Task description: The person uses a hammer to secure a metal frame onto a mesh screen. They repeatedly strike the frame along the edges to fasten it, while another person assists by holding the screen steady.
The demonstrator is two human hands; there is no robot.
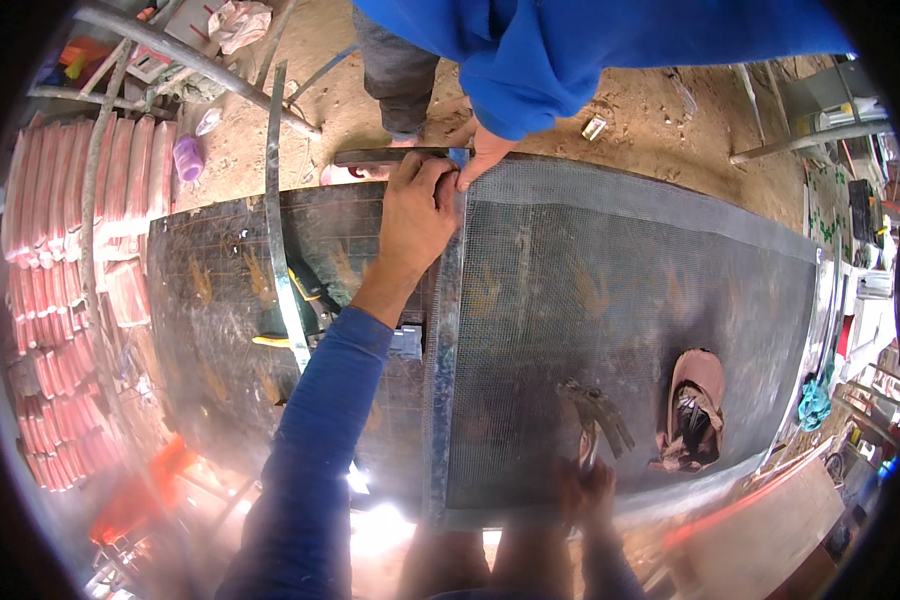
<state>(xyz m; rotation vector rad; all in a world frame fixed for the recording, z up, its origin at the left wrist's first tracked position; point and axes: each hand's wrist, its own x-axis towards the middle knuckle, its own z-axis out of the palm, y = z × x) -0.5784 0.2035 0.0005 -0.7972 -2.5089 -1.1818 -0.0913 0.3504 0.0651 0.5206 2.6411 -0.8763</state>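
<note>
Wire mesh lies flat, your left hand bunching fingertips on its edge strip, probably for steadying, your right hand wrapping fingers round a hammer.

On the dark table, grey mesh and, leftward, a metal strip.

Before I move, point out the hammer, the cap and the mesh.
Hammer [597, 407]: head view, on its metal head.
Cap [700, 373]: head view, on its brim.
Mesh [620, 300]: head view, near its middle.
</note>
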